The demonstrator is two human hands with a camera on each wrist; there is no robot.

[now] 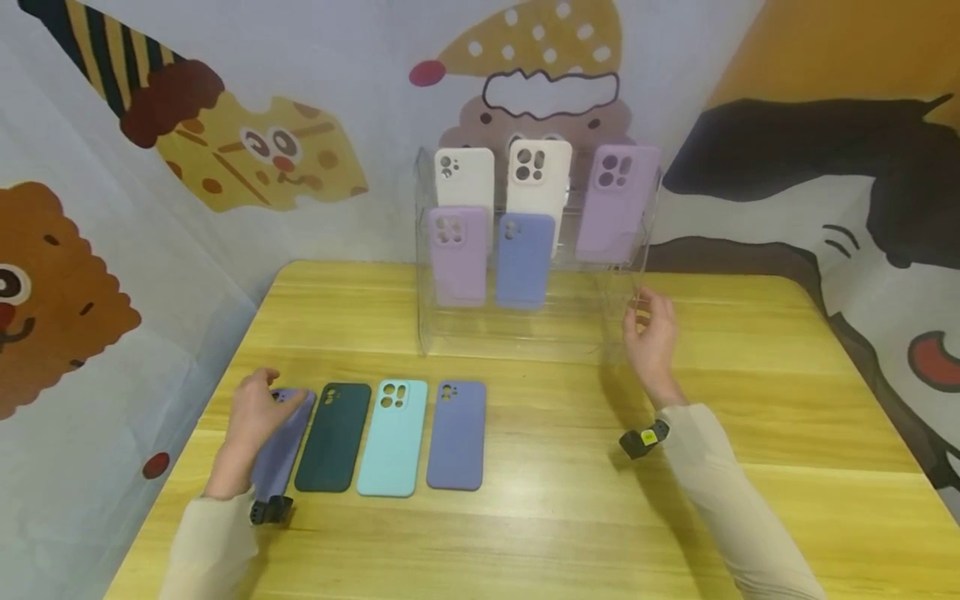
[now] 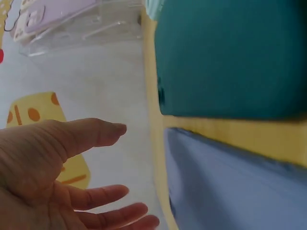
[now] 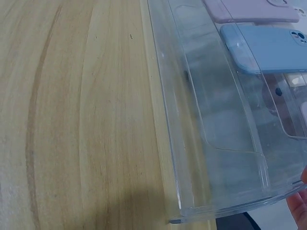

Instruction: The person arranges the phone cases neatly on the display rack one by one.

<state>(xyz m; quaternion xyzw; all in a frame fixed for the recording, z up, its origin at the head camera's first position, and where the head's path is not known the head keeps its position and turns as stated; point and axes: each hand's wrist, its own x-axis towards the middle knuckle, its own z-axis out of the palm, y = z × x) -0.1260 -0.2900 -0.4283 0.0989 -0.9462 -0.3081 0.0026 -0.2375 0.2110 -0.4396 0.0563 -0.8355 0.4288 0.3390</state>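
My left hand (image 1: 253, 414) hovers at the left over a purple-blue phone case (image 1: 283, 450), thumb and fingers spread apart. In the left wrist view nothing lies between those fingers, and the blue case (image 2: 230, 187) is beside them. Over on the right, my right hand (image 1: 652, 337) holds the side panel of a clear display stand (image 1: 517, 337) between thumb and fingers. Only a few fingertips (image 3: 298, 208) show at that panel's edge in the right wrist view. The stand carries two white cases, two lilac cases and a blue case (image 1: 526, 262).
To the right of the left hand, a dark green case (image 1: 333, 437), a turquoise case (image 1: 393, 439) and another purple-blue case (image 1: 457, 436) lie in a row on the wooden table (image 1: 555, 533). A cartoon-printed cloth (image 1: 390, 108) hangs behind the stand.
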